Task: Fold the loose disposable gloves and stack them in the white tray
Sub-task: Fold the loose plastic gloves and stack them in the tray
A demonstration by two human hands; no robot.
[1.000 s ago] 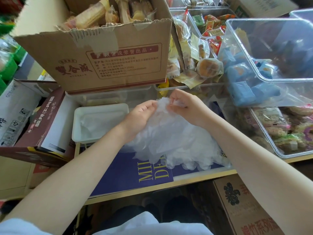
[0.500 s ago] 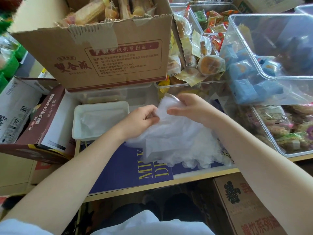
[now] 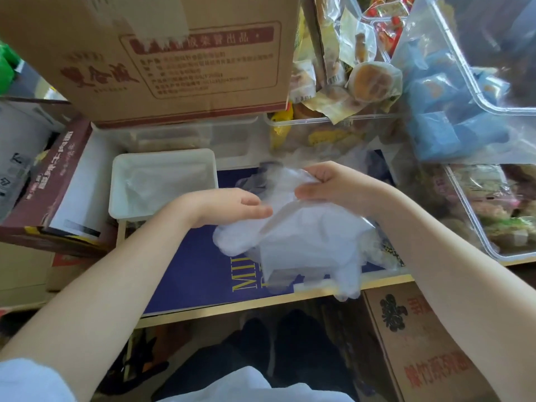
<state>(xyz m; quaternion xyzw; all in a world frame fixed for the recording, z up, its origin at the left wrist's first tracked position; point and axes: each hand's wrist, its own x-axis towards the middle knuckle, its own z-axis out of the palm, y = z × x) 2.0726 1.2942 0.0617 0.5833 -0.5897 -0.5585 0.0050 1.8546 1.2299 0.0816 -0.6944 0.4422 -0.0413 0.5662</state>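
Both hands work at the gloves (image 3: pixel 304 245), heaped on the tabletop (image 3: pixel 203 274) right of the tray (image 3: pixel 164 158); the right hand (image 3: pixel 333 184) pinches a raised glove edge; the left hand (image 3: pixel 229 206) reaches in, fingers loose.

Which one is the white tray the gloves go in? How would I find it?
Start at the big brown cardboard box at the top. Just below its front stands the white tray, left of the person's left hand, with thin clear plastic lying in it. It alone is solid white; the tubs on the right are see-through and full of wrapped snacks.
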